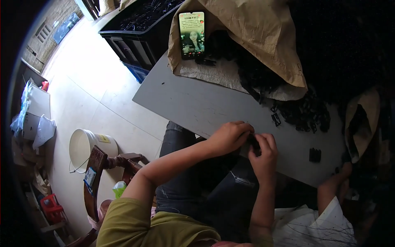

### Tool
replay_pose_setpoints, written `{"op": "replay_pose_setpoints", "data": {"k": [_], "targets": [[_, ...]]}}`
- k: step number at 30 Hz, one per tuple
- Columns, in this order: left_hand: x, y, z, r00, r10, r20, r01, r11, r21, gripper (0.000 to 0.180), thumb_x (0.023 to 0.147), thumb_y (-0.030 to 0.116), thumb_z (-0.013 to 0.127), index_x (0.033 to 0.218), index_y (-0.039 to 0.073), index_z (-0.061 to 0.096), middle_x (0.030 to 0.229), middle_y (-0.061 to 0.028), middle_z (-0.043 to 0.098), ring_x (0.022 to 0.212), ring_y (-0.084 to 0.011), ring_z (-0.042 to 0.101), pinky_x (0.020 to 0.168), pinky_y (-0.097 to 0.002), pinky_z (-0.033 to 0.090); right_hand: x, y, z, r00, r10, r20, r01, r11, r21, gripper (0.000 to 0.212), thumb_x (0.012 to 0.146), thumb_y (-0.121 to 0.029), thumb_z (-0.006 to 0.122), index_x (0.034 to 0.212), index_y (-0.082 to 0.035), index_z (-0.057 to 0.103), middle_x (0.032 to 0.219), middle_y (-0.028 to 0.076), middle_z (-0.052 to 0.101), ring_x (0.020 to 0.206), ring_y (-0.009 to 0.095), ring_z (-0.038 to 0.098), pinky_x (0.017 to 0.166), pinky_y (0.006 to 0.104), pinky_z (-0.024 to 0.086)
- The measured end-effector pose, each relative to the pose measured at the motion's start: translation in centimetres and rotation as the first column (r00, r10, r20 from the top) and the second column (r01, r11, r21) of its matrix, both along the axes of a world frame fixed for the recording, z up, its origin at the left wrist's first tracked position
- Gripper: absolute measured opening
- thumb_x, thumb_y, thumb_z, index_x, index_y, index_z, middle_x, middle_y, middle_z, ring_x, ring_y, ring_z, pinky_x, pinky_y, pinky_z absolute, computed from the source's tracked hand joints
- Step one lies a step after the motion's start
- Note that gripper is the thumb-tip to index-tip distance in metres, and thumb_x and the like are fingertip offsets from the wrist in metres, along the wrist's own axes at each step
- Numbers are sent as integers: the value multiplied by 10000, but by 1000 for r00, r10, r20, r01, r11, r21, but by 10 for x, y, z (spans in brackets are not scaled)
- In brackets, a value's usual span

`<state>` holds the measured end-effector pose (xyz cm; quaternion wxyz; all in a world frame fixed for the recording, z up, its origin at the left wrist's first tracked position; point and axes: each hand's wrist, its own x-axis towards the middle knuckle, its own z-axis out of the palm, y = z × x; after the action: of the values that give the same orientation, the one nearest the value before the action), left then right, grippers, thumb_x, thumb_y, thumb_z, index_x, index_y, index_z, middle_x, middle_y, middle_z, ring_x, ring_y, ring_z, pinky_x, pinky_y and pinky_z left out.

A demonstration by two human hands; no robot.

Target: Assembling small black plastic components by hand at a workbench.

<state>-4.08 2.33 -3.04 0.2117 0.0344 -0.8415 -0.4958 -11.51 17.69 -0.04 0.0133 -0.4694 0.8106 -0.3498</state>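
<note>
My left hand and my right hand meet above my lap, close to the table's near edge. Between their fingertips is a small black part, mostly covered by the fingers. Both hands are closed around it. On the grey table, a heap of black plastic parts spills from a brown paper sack. One loose black clip-like piece lies by the heap. A small black block of parts sits farther right.
A lit phone leans on the sack. Behind the table's left corner stands a black crate of dark parts. A white bucket and a wooden chair are at left. Another person's arm rests at the table's right edge.
</note>
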Motion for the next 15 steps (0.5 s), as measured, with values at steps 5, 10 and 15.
{"op": "replay_pose_setpoints", "data": {"k": [5, 10, 15], "targets": [[6, 0, 5, 998, -17, 64, 21, 997, -71, 260, 839, 80, 578, 1094, 36, 601, 956, -168, 631, 836, -363, 616, 727, -408, 495, 6, -6, -4, 990, 1, -139, -1, 1000, -5, 350, 741, 3, 682, 1079, 3, 590, 1047, 120, 532, 889, 293, 593, 732, 382, 504], [7, -3, 6, 993, -110, -42, 114, 988, 100, 381, 809, 55, 605, 1187, 49, 560, 967, -165, 630, 867, -325, 626, 756, -394, 492, 4, 2, 2, 961, -122, 248, 151, 983, -102, 293, 732, -48, 745, 988, 11, 616, 962, 95, 574, 811, 191, 600, 654, 313, 496], [12, -3, 9, 953, -299, -51, 303, 946, 118, 390, 803, 24, 593, 1190, 44, 554, 1003, -164, 629, 916, -324, 614, 793, -385, 482, 0, 24, -25, 756, -79, 650, 166, 983, -73, 251, 695, -68, 791, 824, 3, 589, 680, 32, 565, 638, 106, 550, 572, 268, 452]]}}
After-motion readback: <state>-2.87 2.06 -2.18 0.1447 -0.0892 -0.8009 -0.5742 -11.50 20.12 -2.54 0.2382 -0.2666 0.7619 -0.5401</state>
